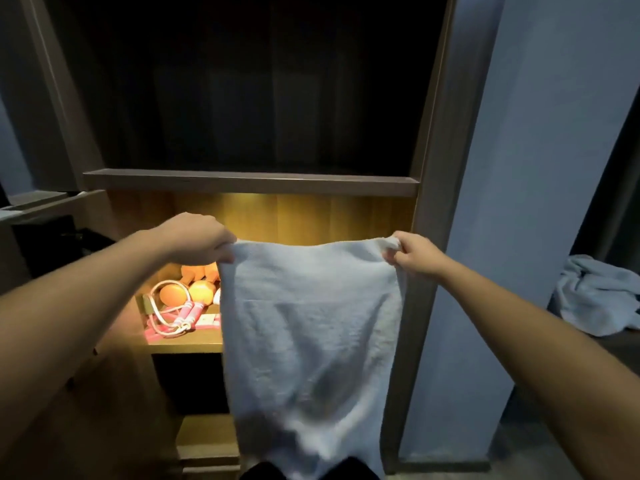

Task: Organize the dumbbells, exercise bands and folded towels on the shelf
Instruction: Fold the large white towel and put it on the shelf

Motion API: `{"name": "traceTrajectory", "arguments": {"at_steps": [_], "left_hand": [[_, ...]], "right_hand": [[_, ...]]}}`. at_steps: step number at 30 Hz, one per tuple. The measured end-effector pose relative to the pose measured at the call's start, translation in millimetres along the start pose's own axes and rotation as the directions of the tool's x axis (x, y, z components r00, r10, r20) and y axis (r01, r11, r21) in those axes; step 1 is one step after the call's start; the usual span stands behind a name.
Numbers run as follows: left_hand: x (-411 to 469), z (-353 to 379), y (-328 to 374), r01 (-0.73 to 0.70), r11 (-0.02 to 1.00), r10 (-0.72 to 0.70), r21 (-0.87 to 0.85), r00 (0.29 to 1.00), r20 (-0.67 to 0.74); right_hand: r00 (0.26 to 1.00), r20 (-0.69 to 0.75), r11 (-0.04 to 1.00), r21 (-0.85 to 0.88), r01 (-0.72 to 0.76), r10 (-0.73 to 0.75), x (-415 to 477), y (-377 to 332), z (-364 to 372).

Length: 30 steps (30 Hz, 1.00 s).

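Note:
A white towel (311, 334) hangs spread out in front of the lit wooden shelf (187, 344). My left hand (197, 239) pinches its top left corner and my right hand (415, 252) grips its top right corner. On the shelf behind, at the left, lie orange dumbbells (188, 289) and a pink and white jump rope (173, 317) over a flat pink item (207, 322). The towel hides the right part of the shelf.
A dark upper compartment (256, 84) sits above the shelf board (249, 181). Another crumpled white towel (595, 296) lies on a surface at the far right. A pale wall (519, 168) stands right of the cabinet frame. Lower wooden boards (207, 441) show below.

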<state>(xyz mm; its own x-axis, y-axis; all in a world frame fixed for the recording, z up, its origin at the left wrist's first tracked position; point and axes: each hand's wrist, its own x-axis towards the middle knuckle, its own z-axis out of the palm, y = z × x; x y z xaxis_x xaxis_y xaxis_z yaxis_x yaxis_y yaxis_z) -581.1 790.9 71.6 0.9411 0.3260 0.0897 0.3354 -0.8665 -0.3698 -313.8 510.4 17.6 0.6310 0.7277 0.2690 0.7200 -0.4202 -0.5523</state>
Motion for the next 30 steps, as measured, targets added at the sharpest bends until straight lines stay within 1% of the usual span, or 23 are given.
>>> {"name": "traceTrajectory", "arguments": {"at_steps": [2,4,5,6,7,8,9,10,11,12,13,14,16,18,19,21,22,23,24,25,26,28,30], "left_hand": [[3.5,-11.5,-2.5,0.025,0.999,-0.027,-0.031,0.997,-0.066],[1.6,-31.6,-14.8,0.059,0.998,-0.059,-0.007,0.978,-0.198],[-1.5,-39.7,-21.0,0.054,0.998,-0.043,0.024,0.943,-0.331],[-3.1,-41.5,-27.8,0.016,0.999,0.003,0.034,0.862,-0.507],[-6.8,-37.8,-29.8,-0.036,0.999,0.04,0.02,0.773,-0.634],[-10.9,-32.1,-28.2,-0.076,0.997,0.053,-0.006,0.753,-0.656],[-10.4,-23.4,-25.6,-0.11,0.994,0.1,0.018,0.815,-0.571],[-7.7,-11.2,-19.5,-0.115,0.991,0.13,0.061,0.909,-0.396],[-3.0,-0.8,-15.4,-0.094,0.989,0.116,0.114,0.97,-0.211],[1.3,3.8,-14.1,-0.067,0.99,0.082,0.12,0.988,-0.128],[4.1,5.3,-14.5,-0.056,0.995,0.064,0.084,0.993,-0.102],[7.7,6.2,-15.4,-0.052,0.998,0.055,0.036,0.993,-0.106],[15.7,1.7,-21.3,-0.018,1.0,0.018,0.001,0.988,-0.153],[15.1,-16.3,-30.9,0.023,1.0,-0.025,-0.014,0.976,-0.217],[12.1,-25.3,-36.1,0.027,0.999,-0.032,-0.018,0.956,-0.291],[8.1,-27.7,-46.3,-0.014,1.0,0.002,-0.017,0.844,-0.536],[4.9,-22.6,-47.1,-0.036,0.999,0.012,-0.027,0.794,-0.608],[1.8,-14.3,-43.8,-0.052,0.998,0.029,-0.024,0.814,-0.58],[-0.1,-3.1,-35.6,-0.061,0.998,0.055,0.003,0.889,-0.455],[0.6,9.7,-26.7,-0.051,0.998,0.061,0.044,0.961,-0.268],[2.8,17.6,-20.1,-0.026,0.997,0.035,0.068,0.991,-0.132],[7.5,22.1,-15.2,0.01,1.0,-0.012,-0.023,0.996,-0.085],[8.5,17.3,-14.8,0.035,0.959,-0.071,-0.281,0.99,-0.12]], "right_hand": [[0.997,-0.077,0.998,0.055,0.035,-0.031,3.2,-5.4,-7.6],[0.974,-0.204,0.991,0.068,0.116,-0.1,9.3,-14.3,-24.2],[0.944,-0.303,0.983,0.089,0.163,-0.129,10.9,-18.5,-30.6],[0.898,-0.412,0.969,0.118,0.218,-0.152,11.0,-21.6,-34.0],[0.863,-0.482,0.96,0.135,0.246,-0.153,9.3,-20.6,-32.4],[0.871,-0.469,0.966,0.118,0.23,-0.15,7.8,-19.8,-27.2],[0.926,-0.356,0.987,0.051,0.152,-0.124,7.4,-16.3,-18.1],[0.978,-0.194,0.997,-0.028,0.067,-0.071,5.1,-9.7,-4.3],[0.995,-0.095,0.998,-0.061,0.014,-0.02,5.3,-3.6,7.4],[0.997,-0.079,0.999,-0.031,-0.015,0.013,7.6,-1.7,13.6],[0.994,-0.102,0.999,0.019,-0.045,0.047,9.1,-1.6,16.9],[0.989,-0.13,0.995,0.071,-0.064,0.073,10.3,-1.3,17.0],[0.985,-0.165,0.993,0.116,-0.032,0.051,14.3,-5.8,7.0],[0.969,-0.244,0.993,0.092,0.071,-0.046,14.9,-19.7,-12.3],[0.94,-0.324,0.988,0.073,0.137,-0.106,14.6,-27.7,-21.8],[0.86,-0.482,0.964,0.099,0.247,-0.171,10.2,-38.1,-30.9],[0.853,-0.489,0.96,0.098,0.263,-0.184,8.4,-37.6,-29.5],[0.892,-0.411,0.97,0.062,0.235,-0.19,8.2,-32.4,-21.7],[0.955,-0.252,0.987,-0.001,0.159,-0.154,7.0,-23.2,-7.2],[0.99,-0.112,0.996,-0.044,0.082,-0.086,6.4,-11.9,8.7],[0.998,-0.059,0.999,-0.045,0.027,-0.03,8.2,-2.3,19.5],[0.991,-0.133,0.999,0.041,-0.031,0.036,10.3,4.8,24.9],[0.979,-0.203,0.997,0.078,-0.015,0.03,8.5,2.9,15.3]]}}
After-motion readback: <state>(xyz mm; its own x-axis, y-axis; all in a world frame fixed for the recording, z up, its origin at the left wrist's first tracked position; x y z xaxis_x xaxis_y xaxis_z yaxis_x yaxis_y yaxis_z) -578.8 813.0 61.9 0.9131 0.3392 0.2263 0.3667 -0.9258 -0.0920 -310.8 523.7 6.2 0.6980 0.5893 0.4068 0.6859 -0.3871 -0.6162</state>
